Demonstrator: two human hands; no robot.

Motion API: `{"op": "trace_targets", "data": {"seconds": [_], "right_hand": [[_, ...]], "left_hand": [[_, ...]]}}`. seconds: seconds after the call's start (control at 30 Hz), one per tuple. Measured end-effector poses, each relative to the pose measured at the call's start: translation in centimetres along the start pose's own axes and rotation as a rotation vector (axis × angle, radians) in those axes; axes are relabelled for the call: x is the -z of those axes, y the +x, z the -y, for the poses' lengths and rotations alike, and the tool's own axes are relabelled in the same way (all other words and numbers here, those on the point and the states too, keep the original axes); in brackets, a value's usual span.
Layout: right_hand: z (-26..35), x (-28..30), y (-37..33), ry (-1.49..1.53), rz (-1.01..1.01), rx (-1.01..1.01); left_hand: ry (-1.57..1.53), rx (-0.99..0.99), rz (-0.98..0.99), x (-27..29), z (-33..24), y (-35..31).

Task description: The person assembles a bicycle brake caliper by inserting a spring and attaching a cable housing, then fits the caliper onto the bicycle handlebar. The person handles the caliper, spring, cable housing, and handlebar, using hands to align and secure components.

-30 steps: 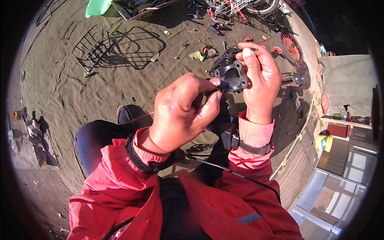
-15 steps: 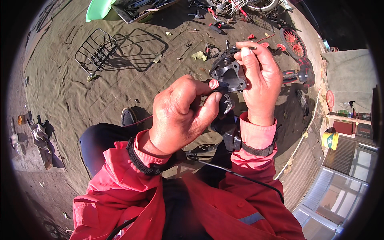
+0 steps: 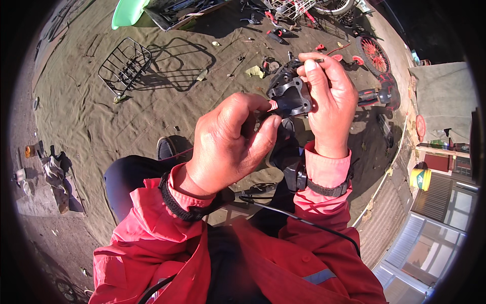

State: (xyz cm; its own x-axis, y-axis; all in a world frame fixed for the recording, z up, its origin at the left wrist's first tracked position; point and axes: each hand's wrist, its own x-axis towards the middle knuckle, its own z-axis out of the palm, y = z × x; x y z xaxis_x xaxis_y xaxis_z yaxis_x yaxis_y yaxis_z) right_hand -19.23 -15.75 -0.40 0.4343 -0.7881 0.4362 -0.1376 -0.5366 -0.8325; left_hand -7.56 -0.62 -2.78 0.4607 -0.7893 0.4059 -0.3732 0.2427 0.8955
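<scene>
In front of me my right hand point(image 3: 330, 109) grips a black hollow part point(image 3: 296, 103) with screw holes at its corners. Its fingers are closed along the right side, and a thin dark rod point(image 3: 319, 61) pokes out by the thumb tip. My left hand point(image 3: 225, 139) is pinched at the part's left edge. Between its finger and thumb a small red-and-white striped piece point(image 3: 273, 105) shows, mostly covered by the fingers. How this piece meets the black part is hidden.
A black wire rack point(image 3: 125, 66) lies on the brown ground cloth point(image 3: 71, 109). Beyond it are a green basin point(image 3: 126, 14) and a box of dark parts point(image 3: 174, 15). To the right sit a red-and-black power tool point(image 3: 387, 92), a red-spoked wheel point(image 3: 373, 53) and a yellow bucket point(image 3: 420, 179).
The striped piece shows less now, as my left fingers have shifted slightly at the black part's edge. My right hand keeps its hold. The surroundings have shifted slightly to the right.
</scene>
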Motion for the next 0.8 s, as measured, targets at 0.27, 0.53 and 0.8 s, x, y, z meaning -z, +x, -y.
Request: {"op": "trace_targets", "data": {"seconds": [0.27,0.53,0.8], "right_hand": [[-0.5,-0.1,0.0,0.029,-0.002,-0.007],[-0.6,0.0,0.1,-0.003,0.0,0.03],[-0.8,0.0,0.1,0.001,0.008,0.037]], "left_hand": [[0.123,-0.202,0.013,0.2,0.8,0.3],[0.292,-0.247,0.005,0.2,0.6,0.7],[0.33,-0.205,0.077,0.8,-0.3,0.6]]}}
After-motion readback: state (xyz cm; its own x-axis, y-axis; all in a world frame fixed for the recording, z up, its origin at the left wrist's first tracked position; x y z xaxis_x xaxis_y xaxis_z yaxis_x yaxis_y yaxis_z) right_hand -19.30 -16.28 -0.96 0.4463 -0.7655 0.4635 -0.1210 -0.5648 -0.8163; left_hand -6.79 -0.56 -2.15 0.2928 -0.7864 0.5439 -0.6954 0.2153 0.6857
